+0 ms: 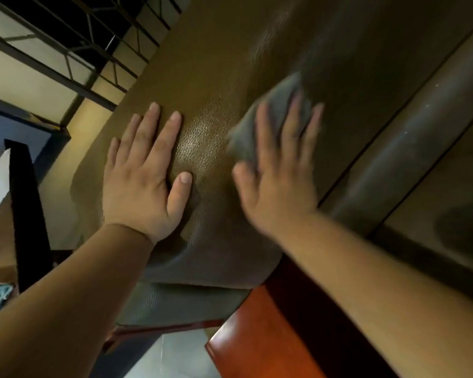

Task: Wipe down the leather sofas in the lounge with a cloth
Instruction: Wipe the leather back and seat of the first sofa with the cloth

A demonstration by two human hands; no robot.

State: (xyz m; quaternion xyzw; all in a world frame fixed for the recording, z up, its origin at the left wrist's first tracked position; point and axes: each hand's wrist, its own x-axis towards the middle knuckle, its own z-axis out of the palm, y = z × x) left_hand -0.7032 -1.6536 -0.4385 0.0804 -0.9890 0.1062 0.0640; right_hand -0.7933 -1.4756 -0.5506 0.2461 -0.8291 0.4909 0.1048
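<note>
Head view: grey cloth (268, 115) lies under right hand (279, 173), flat on sofa (230, 64).

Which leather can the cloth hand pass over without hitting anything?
Bare leather runs up and away above the grey cloth under the right hand, beside the sofa seam. A narrow bare strip lies between it and the flat left hand. Crowded there.

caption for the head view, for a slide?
Right hand presses a grey cloth flat on the brown leather sofa; left hand rests beside it.
</note>
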